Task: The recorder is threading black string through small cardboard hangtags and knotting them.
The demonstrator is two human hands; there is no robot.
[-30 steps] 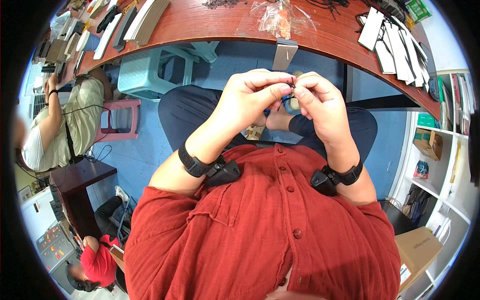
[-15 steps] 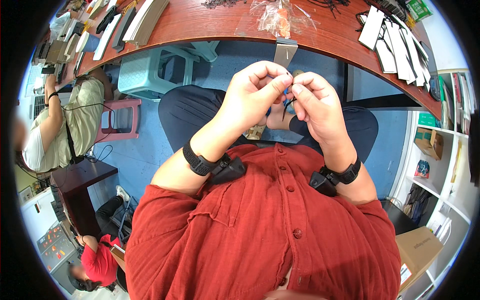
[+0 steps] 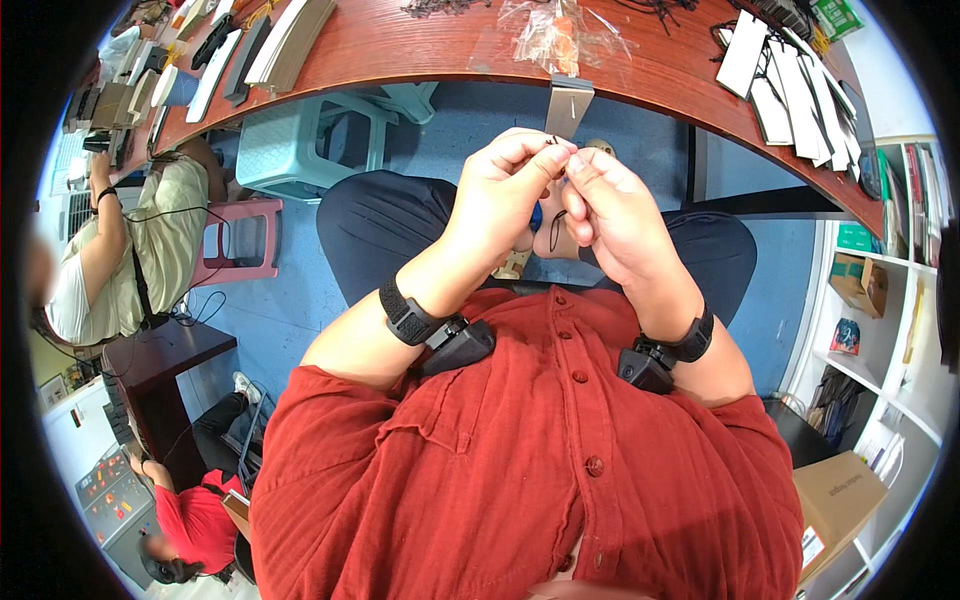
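Observation:
Both hands meet over my lap, just below the table edge, pinching a thin black cord (image 3: 556, 236) between the fingertips. My left hand (image 3: 500, 195) is closed, thumb against forefinger, with a short dark end of the cord poking up at the tips. My right hand (image 3: 625, 215) also pinches at the same spot, its other fingers curled. A small loop of the cord hangs beneath the fingers; the rest is hidden by them. Beyond the hands, a grey block (image 3: 570, 105) with a thin metal pin sticks out from the table edge.
On the red-brown table (image 3: 420, 50) lie white tags (image 3: 790, 90) with black cords, strip stacks (image 3: 290, 45), a clear plastic bag (image 3: 545, 40) and loose black cords (image 3: 655, 10). A teal stool (image 3: 280, 150) stands below. Shelves (image 3: 880, 330) flank the right; another person (image 3: 120, 240) sits left.
My right hand has shifted slightly left, closer over the left fingertips. The cord now hangs as a loop, and a dark end shows above the fingers.

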